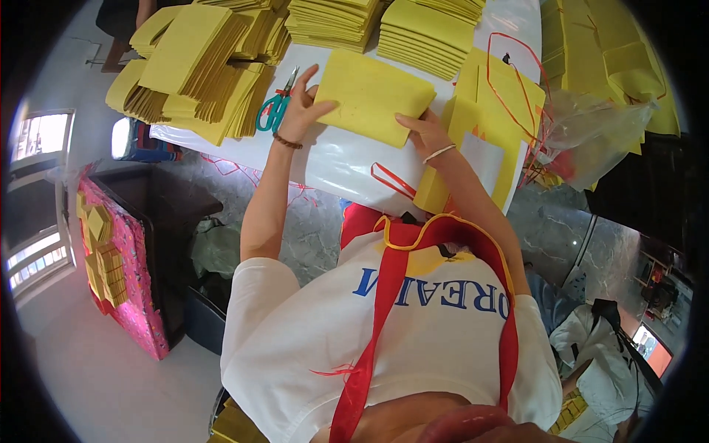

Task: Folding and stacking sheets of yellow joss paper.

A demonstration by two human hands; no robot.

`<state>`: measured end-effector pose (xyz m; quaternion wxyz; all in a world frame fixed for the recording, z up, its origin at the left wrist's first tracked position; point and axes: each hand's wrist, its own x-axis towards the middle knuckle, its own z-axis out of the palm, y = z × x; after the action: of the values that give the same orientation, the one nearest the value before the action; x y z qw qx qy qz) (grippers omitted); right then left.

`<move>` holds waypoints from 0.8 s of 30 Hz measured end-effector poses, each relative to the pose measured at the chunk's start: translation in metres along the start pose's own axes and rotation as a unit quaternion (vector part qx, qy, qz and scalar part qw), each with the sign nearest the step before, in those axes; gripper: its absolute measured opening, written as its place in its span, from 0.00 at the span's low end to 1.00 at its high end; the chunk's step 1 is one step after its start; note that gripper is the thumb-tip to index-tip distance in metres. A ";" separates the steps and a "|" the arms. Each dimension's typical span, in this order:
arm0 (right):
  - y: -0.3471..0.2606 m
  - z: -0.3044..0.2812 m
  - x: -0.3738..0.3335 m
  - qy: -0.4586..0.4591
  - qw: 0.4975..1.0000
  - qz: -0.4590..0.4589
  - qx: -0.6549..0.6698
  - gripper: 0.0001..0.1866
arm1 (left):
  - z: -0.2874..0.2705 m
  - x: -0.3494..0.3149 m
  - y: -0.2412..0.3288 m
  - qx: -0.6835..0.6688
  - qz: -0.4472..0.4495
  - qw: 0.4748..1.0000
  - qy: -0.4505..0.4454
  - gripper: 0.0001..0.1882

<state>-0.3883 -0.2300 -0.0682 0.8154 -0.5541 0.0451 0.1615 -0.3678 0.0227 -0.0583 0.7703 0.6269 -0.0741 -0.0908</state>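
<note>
A flat yellow paper piece (373, 96), perhaps a folded sheet or a thin stack, lies tilted between my hands over the white-covered table (332, 173). My right hand (425, 133) pinches its near right corner, thumb on top and fingers underneath. At its left edge is my left hand (301, 111), index finger stretched away and thumb resting on the paper. Part of the left fingers is hidden at that edge. Green-handled scissors (275, 107) lie just left of my left hand, blades pointing away.
Bundles of folded yellow paper (188, 55) pile up at the far left; more stacks (427, 37) stand behind. On the right are long yellow sheets (484, 88), red cord (493, 37) and a clear plastic bag (602, 136). A red ribbon (391, 181) lies near the table edge.
</note>
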 end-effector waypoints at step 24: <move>-0.011 0.020 0.029 -0.148 0.982 -0.110 -0.041 0.62 | 0.038 0.001 -0.023 0.169 0.008 0.985 -0.022 0.34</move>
<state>-0.3596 -0.2095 -0.0577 0.8025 -0.5586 -0.1433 0.1528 -0.3766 -0.0178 -0.0735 0.6520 0.7455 -0.1100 -0.0842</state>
